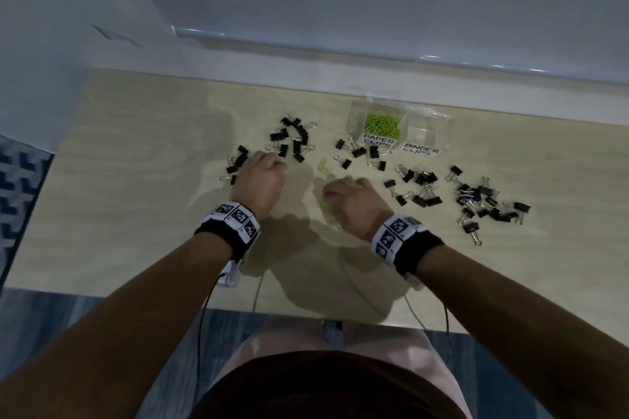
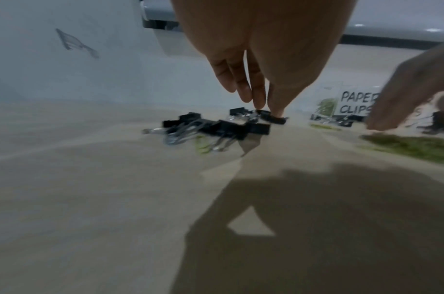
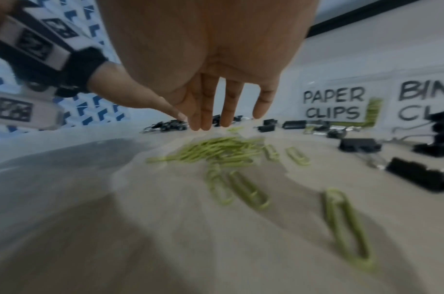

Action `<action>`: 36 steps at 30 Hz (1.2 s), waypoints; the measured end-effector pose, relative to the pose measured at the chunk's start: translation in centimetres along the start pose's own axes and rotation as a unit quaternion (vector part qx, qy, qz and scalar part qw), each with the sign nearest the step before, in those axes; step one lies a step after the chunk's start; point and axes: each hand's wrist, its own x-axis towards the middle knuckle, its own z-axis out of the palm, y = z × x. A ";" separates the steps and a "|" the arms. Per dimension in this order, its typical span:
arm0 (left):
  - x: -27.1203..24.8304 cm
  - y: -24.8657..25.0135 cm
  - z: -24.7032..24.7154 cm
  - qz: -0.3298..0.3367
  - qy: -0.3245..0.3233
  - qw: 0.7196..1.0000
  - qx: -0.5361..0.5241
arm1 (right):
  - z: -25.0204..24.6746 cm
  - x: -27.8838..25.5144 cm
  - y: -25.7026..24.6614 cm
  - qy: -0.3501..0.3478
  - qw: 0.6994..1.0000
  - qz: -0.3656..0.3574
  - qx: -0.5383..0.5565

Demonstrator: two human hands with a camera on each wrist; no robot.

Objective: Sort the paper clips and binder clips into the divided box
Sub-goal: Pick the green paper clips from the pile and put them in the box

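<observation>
A clear divided box [image 1: 439, 122] stands at the back of the table. Its left compartment, labelled PAPER CLIPS, holds green paper clips [image 1: 381, 122]; the BINDER CLIPS compartment looks empty. My left hand [image 1: 269, 167] hangs over a cluster of black binder clips [image 2: 215, 127], its fingers straight and pointing down. The left hand's [image 2: 266, 107] thumb tip touches one binder clip [image 2: 276, 119]. My right hand [image 1: 343, 190] hovers palm down. Its straight fingers [image 3: 205, 119] reach the far edge of a loose pile of green paper clips [image 3: 220, 151]. Neither hand holds anything.
More binder clips lie in groups near the box [image 1: 360, 155], at mid right [image 1: 417, 187] and far right [image 1: 483, 201]. Single green clips [image 3: 346, 220] lie close to my right wrist. A white wall rises behind the table; a patterned floor [image 1: 17, 187] shows at left.
</observation>
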 end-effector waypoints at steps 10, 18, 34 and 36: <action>2.8 5.8 1.4 0.063 -0.129 0.990 0.012 | 1.1 -1.1 0.7 0.011 0.998 0.060 0.015; -1.0 6.4 2.3 0.077 -0.151 0.980 -0.100 | 2.1 -7.1 4.0 0.099 0.966 0.169 0.167; 2.0 10.4 1.9 0.060 -0.214 0.967 -0.120 | 0.4 -4.7 5.3 0.066 0.938 0.224 0.256; 2.6 10.3 1.6 0.076 -0.216 0.968 -0.106 | 0.2 -4.8 6.1 0.069 0.917 0.265 0.290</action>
